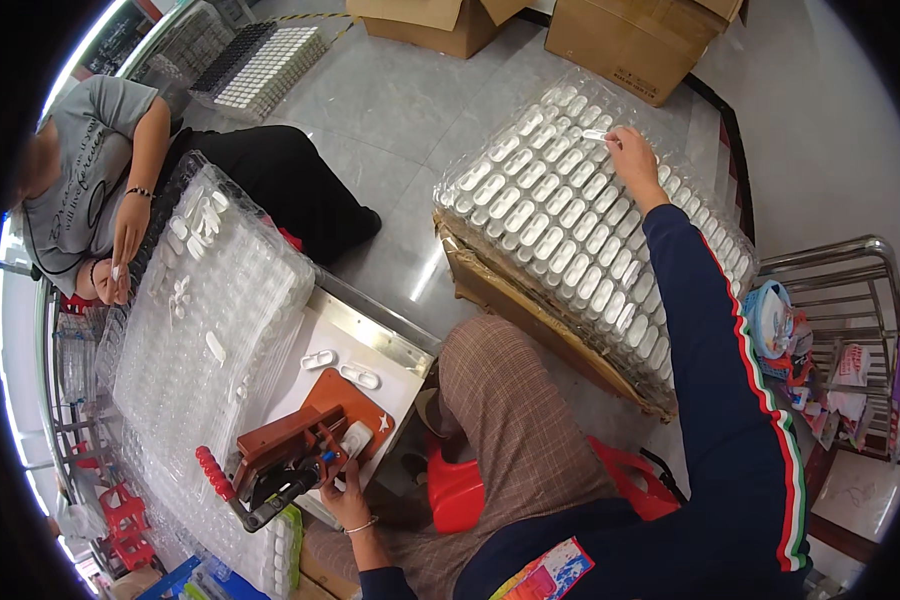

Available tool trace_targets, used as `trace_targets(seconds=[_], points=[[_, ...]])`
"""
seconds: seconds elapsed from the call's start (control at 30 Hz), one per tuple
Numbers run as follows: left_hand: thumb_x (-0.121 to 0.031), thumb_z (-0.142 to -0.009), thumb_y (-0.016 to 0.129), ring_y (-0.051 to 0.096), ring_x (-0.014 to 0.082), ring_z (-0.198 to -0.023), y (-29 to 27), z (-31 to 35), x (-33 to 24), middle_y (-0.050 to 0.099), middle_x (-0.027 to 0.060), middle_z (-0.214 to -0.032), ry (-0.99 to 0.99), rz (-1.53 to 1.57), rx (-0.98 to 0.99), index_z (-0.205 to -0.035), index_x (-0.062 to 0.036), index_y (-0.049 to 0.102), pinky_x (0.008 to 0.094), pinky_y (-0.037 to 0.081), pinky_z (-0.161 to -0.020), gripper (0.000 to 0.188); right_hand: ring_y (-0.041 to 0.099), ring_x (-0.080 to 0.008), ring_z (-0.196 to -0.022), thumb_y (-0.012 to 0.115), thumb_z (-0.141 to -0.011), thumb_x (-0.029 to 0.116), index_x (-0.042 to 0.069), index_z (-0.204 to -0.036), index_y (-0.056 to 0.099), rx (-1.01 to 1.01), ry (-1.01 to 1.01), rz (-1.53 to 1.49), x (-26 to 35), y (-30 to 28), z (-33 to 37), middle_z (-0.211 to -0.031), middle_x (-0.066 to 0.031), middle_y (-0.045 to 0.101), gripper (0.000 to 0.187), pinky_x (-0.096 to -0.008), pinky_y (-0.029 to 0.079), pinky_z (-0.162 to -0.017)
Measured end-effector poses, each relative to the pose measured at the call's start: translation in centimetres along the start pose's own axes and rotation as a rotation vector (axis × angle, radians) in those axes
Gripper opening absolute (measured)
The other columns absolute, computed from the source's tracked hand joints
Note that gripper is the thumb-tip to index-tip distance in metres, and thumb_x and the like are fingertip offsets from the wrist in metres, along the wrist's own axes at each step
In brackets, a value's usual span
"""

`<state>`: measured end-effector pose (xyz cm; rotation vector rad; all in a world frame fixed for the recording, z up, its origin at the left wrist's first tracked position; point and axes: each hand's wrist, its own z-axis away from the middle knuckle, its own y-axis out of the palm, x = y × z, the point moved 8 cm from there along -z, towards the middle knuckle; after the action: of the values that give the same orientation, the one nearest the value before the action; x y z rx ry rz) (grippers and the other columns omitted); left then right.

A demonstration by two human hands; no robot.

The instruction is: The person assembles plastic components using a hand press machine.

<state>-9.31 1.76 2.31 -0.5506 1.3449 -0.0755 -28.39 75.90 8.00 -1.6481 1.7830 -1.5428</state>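
Note:
My right hand (632,160) pinches a white oval plastic piece (594,135) above a clear plastic tray (450,190) filled with rows of similar white pieces. At the near edge of a brown toggle-clamp fixture (325,405), my left hand (348,503) has its fingers bent. What those fingers grip is hidden. Just beyond them, a white piece (356,438) sits in the fixture. The clamp has a red ribbed handle (215,473). Two white oval pieces, one (318,359) and another (360,377), lie on the white tabletop (300,340) behind the fixture.
Stacked clear trays (160,370) cover the table's left side, with loose white pieces on top. A co-worker (90,170) sits across at the left, hands together. The filled tray rests on a cardboard box (510,310). At the right stands a metal rack (860,270); more cartons (630,45) are behind.

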Motion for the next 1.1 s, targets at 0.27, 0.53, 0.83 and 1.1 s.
trace_targets(seconds=[0.27,0.53,0.83,1.1], points=[[-0.007,-0.083,0.075,0.056,0.0125,-0.085,-0.7,1.3,-0.5,0.065,0.0039,-0.094,-0.025,0.034,-0.103,-0.097,0.0008,0.067,0.0272,0.046,-0.080,0.017,0.063,-0.0369,-0.088,0.061,-0.088,0.025,0.003,-0.089,0.068,0.139,0.014,0.147,2.5,3.8,0.1,-0.095,-0.0172,0.066,0.022,-0.0453,0.049,-0.078],[-0.015,-0.083,0.075,0.059,0.0160,-0.090,0.4,0.8,0.1,0.068,0.0080,-0.101,0.010,-0.132,-0.051,-0.114,-0.0022,0.068,0.0304,0.045,-0.085,0.034,0.065,-0.0310,-0.097,0.062,-0.087,0.025,0.009,-0.105,0.067,0.054,-0.079,0.193,-5.5,7.3,-4.1,-0.103,-0.0145,0.069,0.024,-0.0412,0.049,-0.083],[-0.012,-0.075,0.081,0.058,0.0159,-0.082,-1.5,1.0,0.9,0.058,0.0059,-0.093,0.113,-0.025,-0.136,-0.113,-0.0010,0.058,0.0283,0.049,-0.076,0.046,0.064,-0.0157,-0.101,0.054,-0.097,0.025,0.010,-0.123,0.063,0.651,-0.224,-0.838,28.9,8.2,6.2,-0.114,-0.0060,0.067,0.031,-0.0277,0.051,-0.086],[-0.005,-0.077,0.078,0.064,0.0187,-0.099,-0.1,0.9,1.0,0.061,0.0089,-0.107,0.089,0.186,-0.102,-0.123,-0.0020,0.057,0.0294,0.053,-0.088,0.050,0.060,-0.0170,-0.107,0.045,-0.102,0.037,0.003,-0.127,0.058,1.216,-0.559,-1.246,60.0,-1.8,28.0,-0.118,-0.0124,0.066,0.045,-0.0299,0.044,-0.098]])
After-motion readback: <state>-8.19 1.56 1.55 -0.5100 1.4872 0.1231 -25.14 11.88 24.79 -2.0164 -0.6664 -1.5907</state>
